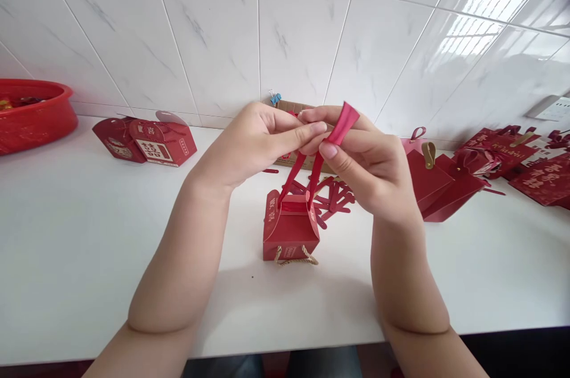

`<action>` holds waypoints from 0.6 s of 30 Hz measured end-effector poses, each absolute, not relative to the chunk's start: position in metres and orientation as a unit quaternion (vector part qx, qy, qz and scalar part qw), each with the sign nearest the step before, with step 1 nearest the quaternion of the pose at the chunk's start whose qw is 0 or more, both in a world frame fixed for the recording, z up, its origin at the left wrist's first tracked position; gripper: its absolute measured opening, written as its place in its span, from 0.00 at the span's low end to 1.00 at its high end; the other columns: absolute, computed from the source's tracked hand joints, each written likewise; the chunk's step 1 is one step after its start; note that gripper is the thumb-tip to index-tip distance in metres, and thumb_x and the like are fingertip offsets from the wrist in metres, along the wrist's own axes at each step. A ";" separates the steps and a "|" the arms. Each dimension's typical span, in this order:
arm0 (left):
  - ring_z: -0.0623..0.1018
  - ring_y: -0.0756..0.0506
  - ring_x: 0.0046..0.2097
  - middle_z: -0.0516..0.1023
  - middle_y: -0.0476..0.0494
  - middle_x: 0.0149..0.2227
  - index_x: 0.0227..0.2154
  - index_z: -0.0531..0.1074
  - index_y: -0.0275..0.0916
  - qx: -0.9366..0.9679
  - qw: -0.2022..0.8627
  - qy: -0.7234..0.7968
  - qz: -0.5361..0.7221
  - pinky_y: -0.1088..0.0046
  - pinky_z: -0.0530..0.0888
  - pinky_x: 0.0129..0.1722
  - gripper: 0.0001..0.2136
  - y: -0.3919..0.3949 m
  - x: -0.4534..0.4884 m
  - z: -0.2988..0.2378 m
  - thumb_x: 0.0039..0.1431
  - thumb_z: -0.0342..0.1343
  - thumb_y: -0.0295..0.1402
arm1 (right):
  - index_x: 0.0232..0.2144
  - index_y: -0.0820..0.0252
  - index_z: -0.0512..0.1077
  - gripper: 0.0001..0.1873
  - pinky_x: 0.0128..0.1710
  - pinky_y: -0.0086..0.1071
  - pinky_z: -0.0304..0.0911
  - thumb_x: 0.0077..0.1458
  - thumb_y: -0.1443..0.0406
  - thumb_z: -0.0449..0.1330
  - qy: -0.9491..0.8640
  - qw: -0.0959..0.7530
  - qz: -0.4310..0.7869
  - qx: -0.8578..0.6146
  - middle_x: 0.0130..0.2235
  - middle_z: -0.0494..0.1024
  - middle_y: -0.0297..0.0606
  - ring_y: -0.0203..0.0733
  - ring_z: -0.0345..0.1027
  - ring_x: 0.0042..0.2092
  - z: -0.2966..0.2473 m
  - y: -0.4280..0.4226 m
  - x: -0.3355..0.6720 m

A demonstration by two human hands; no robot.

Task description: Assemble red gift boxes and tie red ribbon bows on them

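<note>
A small red gift box (pixel 291 229) stands on the white table, with a twisted gold cord on its near side. Red ribbon (pixel 342 124) rises from the box top in two strands up to my hands. My left hand (pixel 271 135) is closed, thumb and fingers pinching the ribbon. Close beside it, my right hand (pixel 363 155) pinches the ribbon too, and one flat end sticks up above its fingers. The fingers partly hide where the strands meet.
Behind the box lie several loose red strips (pixel 333 197) and a cardboard box (pixel 285 106) with a blue binder clip (pixel 275 97). Two red gift boxes (pixel 164 143) and a red basin (pixel 40 117) stand left. More red boxes (pixel 445 185) and bags (pixel 545 179) are right, by the tiled wall.
</note>
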State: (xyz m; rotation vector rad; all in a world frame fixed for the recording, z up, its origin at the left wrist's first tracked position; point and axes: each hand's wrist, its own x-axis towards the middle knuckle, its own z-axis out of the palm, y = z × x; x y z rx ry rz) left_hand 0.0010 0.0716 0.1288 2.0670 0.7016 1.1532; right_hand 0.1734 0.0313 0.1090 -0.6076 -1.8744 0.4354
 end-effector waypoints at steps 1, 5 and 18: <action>0.77 0.46 0.29 0.76 0.47 0.22 0.19 0.76 0.42 0.788 0.331 0.266 0.446 0.69 0.74 0.28 0.14 0.070 0.001 0.129 0.56 0.59 0.42 | 0.34 0.53 0.79 0.13 0.53 0.46 0.68 0.62 0.58 0.55 -0.792 0.524 0.183 -0.255 0.52 0.73 0.39 0.50 0.64 0.58 0.110 0.031 0.175; 0.76 0.45 0.30 0.73 0.48 0.20 0.17 0.74 0.42 0.795 0.285 0.274 0.461 0.68 0.73 0.28 0.12 0.064 -0.001 0.131 0.53 0.60 0.39 | 0.33 0.52 0.79 0.12 0.56 0.48 0.65 0.61 0.59 0.56 -0.817 0.473 0.175 -0.278 0.52 0.72 0.39 0.51 0.59 0.62 0.113 0.031 0.185; 0.53 0.54 0.12 0.57 0.54 0.11 0.09 0.59 0.40 0.841 0.071 0.495 0.208 0.70 0.48 0.16 0.17 0.079 -0.076 0.128 0.45 0.60 0.31 | 0.24 0.57 0.75 0.17 0.21 0.30 0.58 0.60 0.59 0.54 -0.826 0.146 0.266 -0.474 0.23 0.72 0.34 0.33 0.62 0.23 0.129 0.016 0.237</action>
